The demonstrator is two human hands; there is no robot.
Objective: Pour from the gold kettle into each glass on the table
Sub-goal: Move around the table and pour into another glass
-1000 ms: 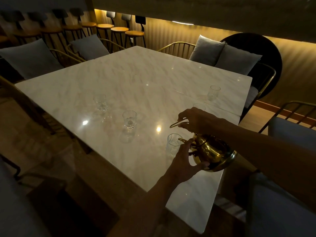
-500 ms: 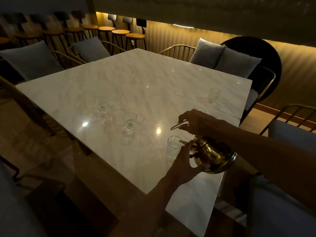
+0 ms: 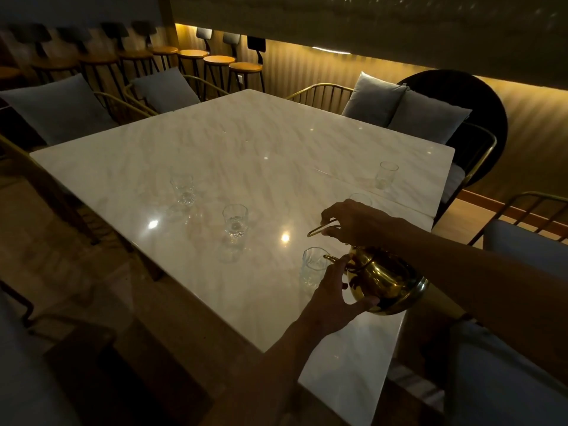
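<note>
The gold kettle is tilted to the left above the white marble table, its spout over the rim of the nearest glass. My right hand grips the kettle's thin handle from above. My left hand cups the kettle's front and underside. Further glasses stand on the table: one in the middle, one to the left, one at the far right, and one partly hidden behind my right hand.
Gold-framed chairs with grey cushions surround the table, and one chair stands close at my right. A row of bar stools lines the back wall. The table's near corner is close to me.
The kettle and both hands have held their pose over the nearest glass; only the view has shifted slightly.
</note>
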